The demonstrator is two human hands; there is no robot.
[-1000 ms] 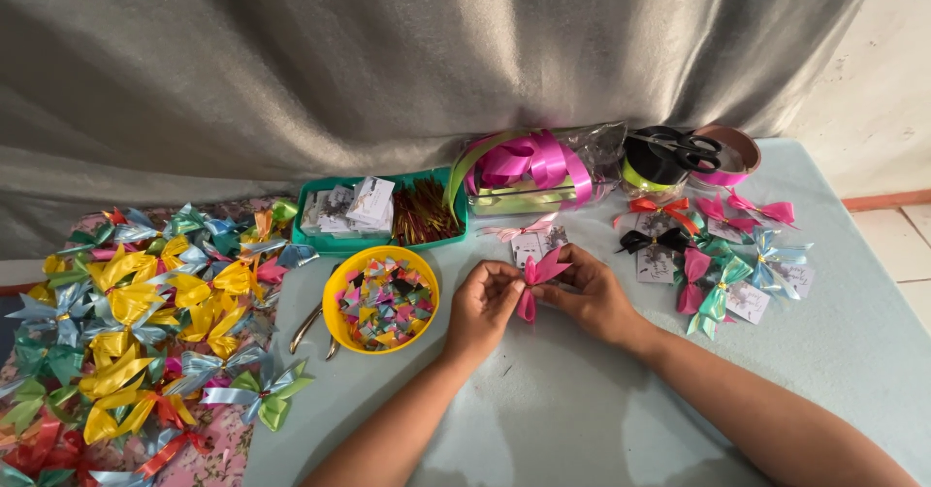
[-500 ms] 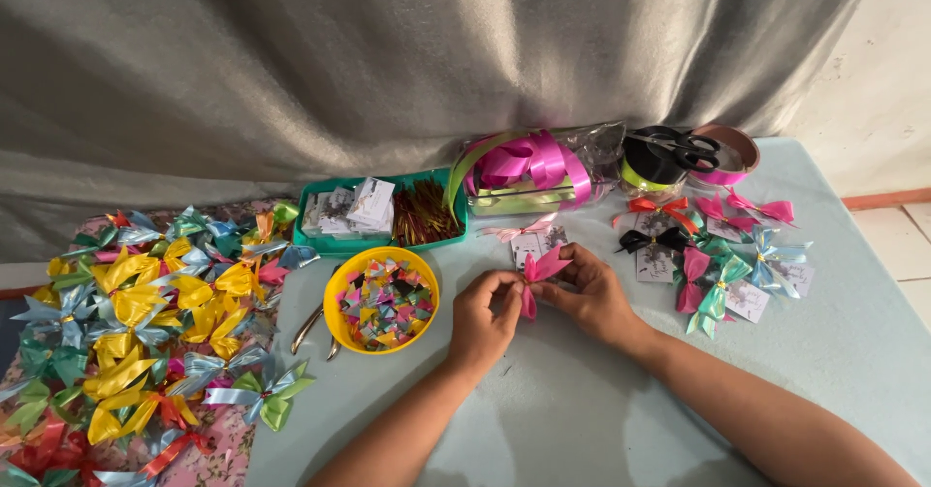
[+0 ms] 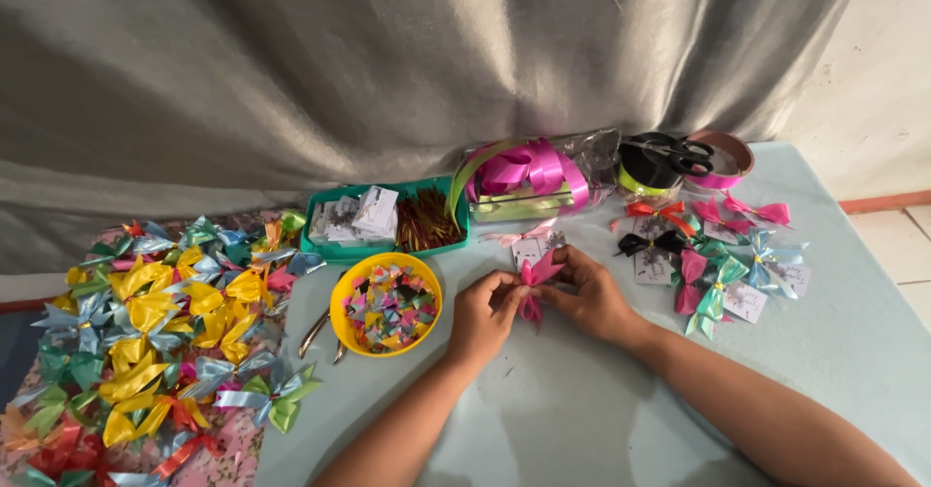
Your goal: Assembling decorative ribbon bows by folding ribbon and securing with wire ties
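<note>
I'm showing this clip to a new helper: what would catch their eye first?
Probably the heap of satin bows, mostly yellow, piled at the table's left end. Next, mid-table, the left hand and right hand pinching a pink ribbon bow together, beside a yellow bowl of small colourful scraps.

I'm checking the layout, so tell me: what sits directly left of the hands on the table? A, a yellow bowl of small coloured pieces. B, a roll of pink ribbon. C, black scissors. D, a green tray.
A: the yellow bowl lies just left of the left hand, which with the right hand holds a pink bow.
</note>
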